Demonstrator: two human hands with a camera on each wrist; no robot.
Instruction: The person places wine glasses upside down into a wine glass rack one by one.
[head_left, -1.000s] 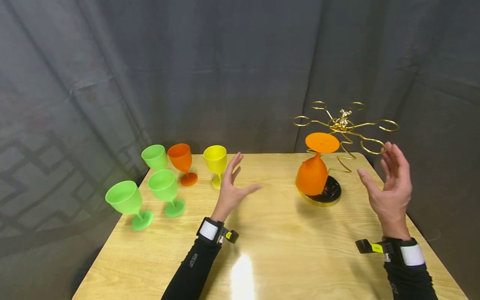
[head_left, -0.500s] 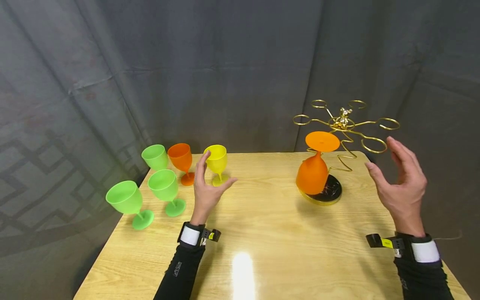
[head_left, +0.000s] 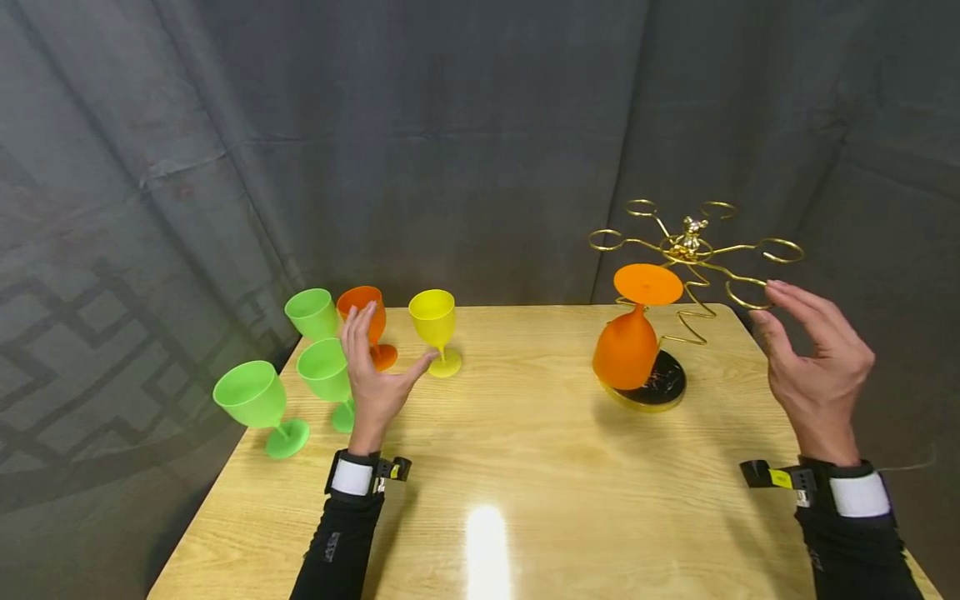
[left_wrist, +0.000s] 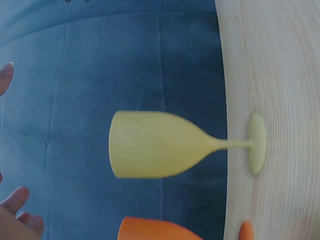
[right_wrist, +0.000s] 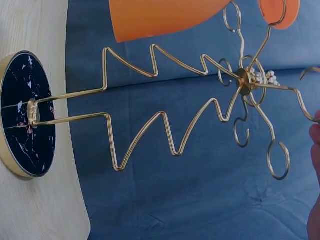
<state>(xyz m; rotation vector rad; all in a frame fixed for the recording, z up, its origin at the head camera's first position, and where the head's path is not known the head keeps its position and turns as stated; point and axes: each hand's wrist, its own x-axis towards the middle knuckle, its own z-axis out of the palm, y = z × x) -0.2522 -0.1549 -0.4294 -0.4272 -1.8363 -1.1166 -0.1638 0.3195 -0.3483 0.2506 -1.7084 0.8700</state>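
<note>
In the head view my left hand [head_left: 378, 396] is spread, thumb and fingers apart, holding nothing. It overlaps an upright orange goblet [head_left: 367, 304] and a green goblet [head_left: 322, 371]. A yellow goblet [head_left: 433, 317] stands just right of its thumb. My right hand [head_left: 821, 375] pinches the front right ring of a gold wire glass rack [head_left: 690, 258] between thumb and fingertips. An orange goblet [head_left: 626, 350] hangs upside down by its foot from the rack. The left wrist view has the yellow goblet [left_wrist: 155, 145] sideways; in the right wrist view, fingers [right_wrist: 315, 145] meet the rack's hook.
Two more green goblets [head_left: 251, 396] [head_left: 311, 312] stand at the left of the wooden table [head_left: 525, 467]. The rack's round black base [head_left: 663, 383] sits at the right. Several other rings stick out around its top. A grey curtain [head_left: 480, 150] hangs behind.
My left hand has moved left, past the yellow goblet to in front of the orange and green ones. My right hand has shifted right and its fingertips have closed on the rack's ring.
</note>
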